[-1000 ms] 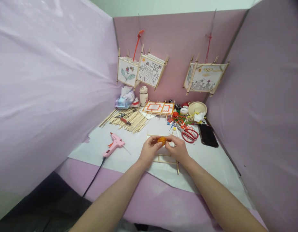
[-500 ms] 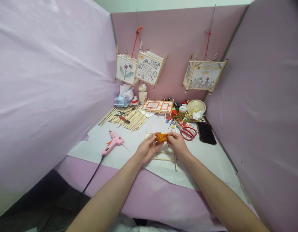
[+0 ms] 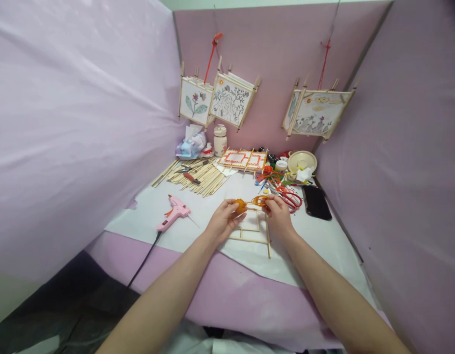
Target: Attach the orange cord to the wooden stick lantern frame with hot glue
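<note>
My left hand (image 3: 223, 219) is closed round a small bundle of orange cord (image 3: 241, 205). My right hand (image 3: 278, 212) pinches loops of the same cord (image 3: 259, 200), drawn out to the right of the bundle. Both hands hover just above a square frame of thin wooden sticks (image 3: 254, 232) that lies on the white paper (image 3: 198, 221) covering the table.
A pink glue gun (image 3: 174, 213) lies left of my hands, its black cable running off the front edge. Behind are a heap of wooden sticks (image 3: 198, 176), pliers, red scissors (image 3: 288, 196), a black phone (image 3: 317, 202), a bowl (image 3: 301, 160), a jar and hanging paper lanterns (image 3: 216, 98).
My hands have moved apart: the right hand has pulled loops of orange cord out to the right while the left keeps the bundle. The view has shifted slightly.
</note>
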A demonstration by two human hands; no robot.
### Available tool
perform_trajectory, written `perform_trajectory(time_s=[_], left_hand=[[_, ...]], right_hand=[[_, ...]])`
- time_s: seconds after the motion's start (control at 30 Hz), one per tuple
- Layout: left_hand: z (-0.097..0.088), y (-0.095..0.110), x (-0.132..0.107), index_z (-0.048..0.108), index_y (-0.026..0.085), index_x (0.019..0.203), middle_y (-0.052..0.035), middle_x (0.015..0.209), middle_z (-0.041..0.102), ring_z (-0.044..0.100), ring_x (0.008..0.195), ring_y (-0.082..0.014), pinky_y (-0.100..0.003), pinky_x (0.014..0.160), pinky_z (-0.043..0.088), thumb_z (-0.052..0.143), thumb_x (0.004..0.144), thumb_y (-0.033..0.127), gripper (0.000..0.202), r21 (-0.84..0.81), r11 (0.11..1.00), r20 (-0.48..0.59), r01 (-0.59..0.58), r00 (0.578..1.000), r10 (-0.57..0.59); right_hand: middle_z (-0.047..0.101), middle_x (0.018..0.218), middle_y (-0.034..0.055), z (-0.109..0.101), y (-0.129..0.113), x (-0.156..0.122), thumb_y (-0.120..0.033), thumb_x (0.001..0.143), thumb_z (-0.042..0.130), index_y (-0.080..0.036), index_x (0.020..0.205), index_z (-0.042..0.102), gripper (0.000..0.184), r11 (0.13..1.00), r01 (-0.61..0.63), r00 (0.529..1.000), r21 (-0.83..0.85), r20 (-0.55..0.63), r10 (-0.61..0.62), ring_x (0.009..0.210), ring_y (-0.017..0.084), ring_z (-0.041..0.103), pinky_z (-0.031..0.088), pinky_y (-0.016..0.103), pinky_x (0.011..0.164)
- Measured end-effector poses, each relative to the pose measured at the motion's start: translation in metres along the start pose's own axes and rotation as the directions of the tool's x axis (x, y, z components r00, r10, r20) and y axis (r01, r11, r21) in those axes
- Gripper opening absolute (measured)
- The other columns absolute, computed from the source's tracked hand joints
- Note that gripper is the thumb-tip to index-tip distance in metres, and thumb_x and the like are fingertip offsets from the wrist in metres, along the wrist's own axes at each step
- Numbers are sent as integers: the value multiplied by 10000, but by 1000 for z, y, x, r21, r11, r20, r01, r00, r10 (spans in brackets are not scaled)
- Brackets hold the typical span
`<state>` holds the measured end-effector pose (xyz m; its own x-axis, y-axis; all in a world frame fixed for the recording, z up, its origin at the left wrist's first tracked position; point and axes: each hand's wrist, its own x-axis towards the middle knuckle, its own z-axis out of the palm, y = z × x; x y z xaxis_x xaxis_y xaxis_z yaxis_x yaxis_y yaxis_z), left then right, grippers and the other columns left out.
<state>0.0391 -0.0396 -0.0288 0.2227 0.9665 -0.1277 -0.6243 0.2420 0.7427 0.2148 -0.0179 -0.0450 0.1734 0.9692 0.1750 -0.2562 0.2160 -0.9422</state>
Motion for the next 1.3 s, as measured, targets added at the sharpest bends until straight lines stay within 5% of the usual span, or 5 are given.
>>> perform_trajectory(time_s=[0.37,0.6,0.93,1.17,1.3], left_hand=[[-10,1,12,680,170,973,-33,984,639,611,933,-133,-293,923,479,803,676,170,320,27,968,-101,-248,963,250],[-4,-5,6,656,199,991,-33,1039,630,606,974,-165,-364,965,452,747,718,238,290,245,921,-7,-302,950,313],[3,-13,-5,687,204,995,-83,1078,623,576,1056,-222,-332,893,497,659,798,199,199,608,633,209,-480,866,455],[5,-16,-8,713,222,973,-70,1074,647,591,1032,-210,-302,874,502,677,779,178,201,551,702,222,-450,891,397],[7,-16,-5,700,193,978,-67,1149,637,598,1042,-204,-339,917,503,658,776,199,206,364,885,173,-291,954,243]], right_hand=[[556,660,-32,-5,-5,4,-329,741,567,-227,752,570,103,985,76,981,-158,-162,-102,611,133,489,412,270,591],[636,1027,88,4,-5,-8,-328,733,614,-199,1007,639,304,661,382,903,-646,108,-417,951,237,564,449,415,890],[696,783,19,16,-9,-23,-271,736,611,-218,793,686,109,800,305,950,-517,224,-217,732,183,615,475,321,747],[638,679,-5,13,0,-19,-278,698,597,-214,688,652,85,839,205,977,-504,154,-146,659,162,548,435,287,662],[609,642,-11,12,4,-12,-252,649,557,-205,642,628,85,922,57,993,-384,114,-14,637,150,521,411,268,620]])
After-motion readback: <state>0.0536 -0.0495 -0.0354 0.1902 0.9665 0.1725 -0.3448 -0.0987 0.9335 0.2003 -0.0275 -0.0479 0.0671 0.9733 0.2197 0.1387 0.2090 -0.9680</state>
